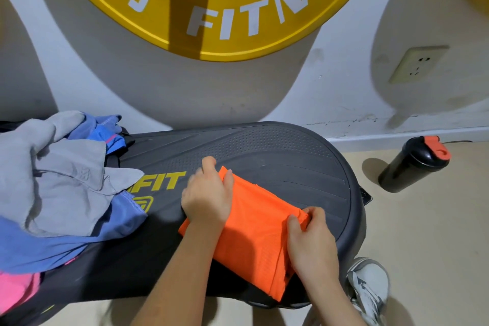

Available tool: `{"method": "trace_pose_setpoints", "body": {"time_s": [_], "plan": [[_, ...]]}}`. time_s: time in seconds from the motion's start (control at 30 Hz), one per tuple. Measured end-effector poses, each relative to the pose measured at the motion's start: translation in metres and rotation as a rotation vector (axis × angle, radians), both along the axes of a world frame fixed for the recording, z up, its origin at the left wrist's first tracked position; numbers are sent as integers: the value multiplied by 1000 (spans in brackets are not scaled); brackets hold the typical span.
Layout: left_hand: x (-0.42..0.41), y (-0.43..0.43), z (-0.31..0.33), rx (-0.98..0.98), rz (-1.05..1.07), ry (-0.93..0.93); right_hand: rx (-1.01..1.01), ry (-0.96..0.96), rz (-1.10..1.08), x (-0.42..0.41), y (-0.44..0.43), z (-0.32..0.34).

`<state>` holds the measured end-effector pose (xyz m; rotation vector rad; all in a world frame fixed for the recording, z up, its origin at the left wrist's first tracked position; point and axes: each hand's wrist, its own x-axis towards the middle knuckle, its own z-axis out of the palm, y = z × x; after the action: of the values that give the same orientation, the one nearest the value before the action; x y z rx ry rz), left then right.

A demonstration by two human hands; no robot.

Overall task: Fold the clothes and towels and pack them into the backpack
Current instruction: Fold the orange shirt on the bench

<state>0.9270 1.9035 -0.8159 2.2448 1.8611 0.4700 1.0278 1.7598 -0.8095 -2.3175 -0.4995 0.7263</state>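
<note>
Fabric of the orange garment (254,235) looked thin, light and limp, a sporty mesh-like knit that I judged would slide on itself and spring open if let go. It lay partly folded into a long rectangle on the near right part of the black step platform (277,151), one end hanging over the front edge. The left hand (209,196) gripped the far left end, thumb laid on top of the cloth and fingers curled down at the edge. The right hand (309,241) pinched the right-hand corner between thumb and bent fingers, gathering a small ridge of cloth. Holding it by corners and folded edges seemed the right way, since the middle would only sag; pressing each fold flat on the ribbed platform should have helped it keep shape. To the left sat an unfolded heap: a grey shirt (60,180), stiffer and heavier by its look, over a blue garment (53,249) and something pink (16,288). A black bottle (412,164) stood on the floor to the right. No backpack could be made out for certain
</note>
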Motion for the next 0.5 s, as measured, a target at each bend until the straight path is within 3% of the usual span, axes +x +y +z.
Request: {"method": "trace_pose_setpoints", "body": {"time_s": [0.1, 0.17, 0.23, 0.33, 0.43, 0.5], "plan": [[-11, -24, -6, 275, -271, -185, -20, -48, 31, -1, -2, 5], [-10, -50, -23, 216, -410, -109, -63, -150, 64, -3, -3, 8], [-8, -74, -36, 54, -389, 91, -45, -345, 101, -7, -5, 9], [-8, -81, -43, -2, -377, 227, 86, -582, 325, -12, -5, 7], [-10, -81, -39, -43, -384, 265, 37, -542, 653, -12, -3, -4], [-9, -81, -37, -83, -379, 229, -71, -505, 742, -7, -7, -17]]}}
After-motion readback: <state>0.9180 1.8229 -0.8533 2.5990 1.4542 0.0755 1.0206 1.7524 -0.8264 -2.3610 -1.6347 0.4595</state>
